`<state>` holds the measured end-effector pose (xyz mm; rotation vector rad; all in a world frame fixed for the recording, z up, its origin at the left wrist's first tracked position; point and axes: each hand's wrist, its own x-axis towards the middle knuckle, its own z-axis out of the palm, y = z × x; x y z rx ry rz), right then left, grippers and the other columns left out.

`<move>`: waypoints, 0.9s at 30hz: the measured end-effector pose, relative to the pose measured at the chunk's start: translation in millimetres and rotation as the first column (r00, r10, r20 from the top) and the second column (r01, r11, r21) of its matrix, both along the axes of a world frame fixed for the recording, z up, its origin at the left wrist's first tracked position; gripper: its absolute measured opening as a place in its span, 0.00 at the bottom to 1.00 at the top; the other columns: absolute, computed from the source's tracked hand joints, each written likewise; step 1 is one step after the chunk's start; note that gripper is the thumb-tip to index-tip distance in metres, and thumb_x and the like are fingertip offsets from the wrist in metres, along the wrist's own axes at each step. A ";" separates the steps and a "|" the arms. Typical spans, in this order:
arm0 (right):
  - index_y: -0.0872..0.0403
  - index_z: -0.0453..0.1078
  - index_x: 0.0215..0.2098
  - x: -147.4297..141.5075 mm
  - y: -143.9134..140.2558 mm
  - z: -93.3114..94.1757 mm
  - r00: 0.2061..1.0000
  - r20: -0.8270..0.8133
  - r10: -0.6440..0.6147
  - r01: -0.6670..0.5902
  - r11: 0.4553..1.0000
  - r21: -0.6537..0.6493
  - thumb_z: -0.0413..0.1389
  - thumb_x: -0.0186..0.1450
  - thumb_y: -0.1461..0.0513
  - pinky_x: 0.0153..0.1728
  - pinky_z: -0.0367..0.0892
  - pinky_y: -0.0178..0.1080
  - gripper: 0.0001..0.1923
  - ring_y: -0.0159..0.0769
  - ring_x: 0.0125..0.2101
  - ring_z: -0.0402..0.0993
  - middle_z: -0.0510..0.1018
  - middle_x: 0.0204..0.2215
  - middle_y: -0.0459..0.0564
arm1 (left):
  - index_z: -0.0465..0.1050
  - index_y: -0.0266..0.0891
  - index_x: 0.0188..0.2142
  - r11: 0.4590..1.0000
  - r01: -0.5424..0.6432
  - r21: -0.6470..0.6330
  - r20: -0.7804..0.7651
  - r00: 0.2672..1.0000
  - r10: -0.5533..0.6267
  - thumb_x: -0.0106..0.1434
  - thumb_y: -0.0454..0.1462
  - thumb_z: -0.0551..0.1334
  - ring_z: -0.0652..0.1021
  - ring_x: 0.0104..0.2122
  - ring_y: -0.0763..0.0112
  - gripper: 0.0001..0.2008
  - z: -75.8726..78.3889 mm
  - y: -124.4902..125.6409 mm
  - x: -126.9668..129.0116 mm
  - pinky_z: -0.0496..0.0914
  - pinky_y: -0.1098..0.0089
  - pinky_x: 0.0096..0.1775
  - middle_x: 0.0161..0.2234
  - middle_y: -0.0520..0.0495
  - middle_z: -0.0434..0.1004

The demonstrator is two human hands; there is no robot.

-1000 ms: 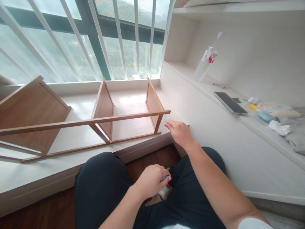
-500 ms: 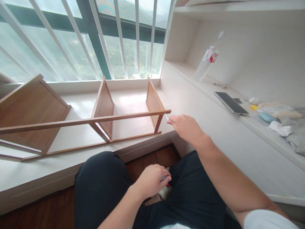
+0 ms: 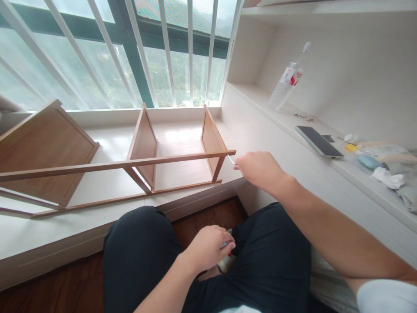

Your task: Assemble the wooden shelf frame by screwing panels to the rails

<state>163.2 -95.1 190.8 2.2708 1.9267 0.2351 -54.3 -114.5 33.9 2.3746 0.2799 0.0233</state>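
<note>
Hands both closed: right hand pinching a thin screw at the wooden rail, left hand gripping a small tool.

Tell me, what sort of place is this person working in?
Probably a room in a high-rise home. A barred window looks out over green hills, a built-in white shelf holds a phone and water bottle, and a half-built wooden rack lies on the window ledge.

Bright window backlight, perhaps overexposed
</note>
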 end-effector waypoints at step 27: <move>0.52 0.76 0.36 10.2 -3.8 -74.2 0.959 -0.277 0.050 0.050 0.938 0.342 0.47 0.78 0.50 0.29 0.48 0.38 0.22 0.39 0.31 0.76 0.83 0.32 0.51 | 0.84 0.43 0.41 1.000 -0.009 0.019 -0.002 1.000 0.009 0.72 0.38 0.63 0.81 0.39 0.60 0.09 0.5 -0.4 1.4 0.72 0.66 0.44 0.38 0.49 0.85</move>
